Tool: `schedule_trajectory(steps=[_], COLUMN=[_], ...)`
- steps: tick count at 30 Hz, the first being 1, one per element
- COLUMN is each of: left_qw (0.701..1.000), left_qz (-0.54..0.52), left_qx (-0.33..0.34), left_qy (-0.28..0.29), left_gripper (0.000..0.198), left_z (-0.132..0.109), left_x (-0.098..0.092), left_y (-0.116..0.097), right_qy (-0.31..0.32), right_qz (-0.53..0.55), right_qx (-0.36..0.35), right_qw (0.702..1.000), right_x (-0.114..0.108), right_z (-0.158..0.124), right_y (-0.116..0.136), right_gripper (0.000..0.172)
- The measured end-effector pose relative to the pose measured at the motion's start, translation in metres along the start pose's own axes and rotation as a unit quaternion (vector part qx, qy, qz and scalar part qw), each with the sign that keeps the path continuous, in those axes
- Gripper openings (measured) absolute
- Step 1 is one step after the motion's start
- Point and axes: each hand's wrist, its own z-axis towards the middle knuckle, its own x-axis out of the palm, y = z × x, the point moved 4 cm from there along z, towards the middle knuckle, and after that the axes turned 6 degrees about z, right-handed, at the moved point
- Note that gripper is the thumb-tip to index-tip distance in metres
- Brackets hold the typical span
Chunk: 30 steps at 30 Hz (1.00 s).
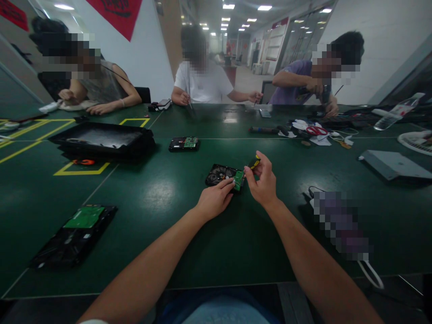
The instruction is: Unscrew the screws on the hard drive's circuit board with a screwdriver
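Holding black-and-yellow screwdriver point(253, 164): right hand point(264, 183), fingers pinched round handle. Left hand point(215, 198): fingers extended, resting on hard disk drive point(218, 173), lying on green tabletop point(162, 234).

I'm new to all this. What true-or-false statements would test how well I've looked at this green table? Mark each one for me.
1. The right hand holds a black-and-yellow tool at one end of a hard drive. True.
2. The left hand is raised clear of that drive. False: the left hand rests its fingers on it.
3. A smaller-looking drive lies farther across the table. True.
4. The black tray is right of the hands. False: the black tray is to their left.
5. Yellow tape marks the table. True.
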Motion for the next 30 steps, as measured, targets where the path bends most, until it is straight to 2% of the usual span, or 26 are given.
schedule_trajectory(steps=[6,10,16,23,27,30], left_qw=[1.000,1.000,1.000,1.000,1.000,1.000], left_qz=[0.014,0.019,0.013,0.013,0.011,0.008], left_qx=[-0.011,-0.010,-0.014,-0.009,-0.013,-0.015], left_qy=[0.022,0.020,0.020,0.019,0.019,0.020], left_gripper=[0.046,0.046,0.046,0.046,0.045,0.045], left_z=[0.000,0.000,0.001,0.002,0.002,0.002], left_x=[-0.005,-0.005,-0.005,-0.006,-0.006,-0.005], left_y=[-0.003,-0.004,-0.003,-0.003,-0.002,-0.001], right_qy=[-0.044,-0.044,-0.018,-0.053,-0.036,-0.052], right_qz=[-0.004,-0.027,0.027,-0.029,0.004,-0.014], right_qx=[-0.058,-0.085,-0.074,-0.123,-0.109,-0.106], right_qw=[0.997,0.995,0.997,0.991,0.993,0.993], right_x=[-0.001,-0.002,-0.003,-0.006,-0.006,-0.007], right_z=[0.003,0.004,0.006,0.006,0.006,0.007], right_y=[0.001,0.006,0.013,0.023,0.023,0.020], right_gripper=[0.064,0.064,0.057,0.054,0.053,0.053])
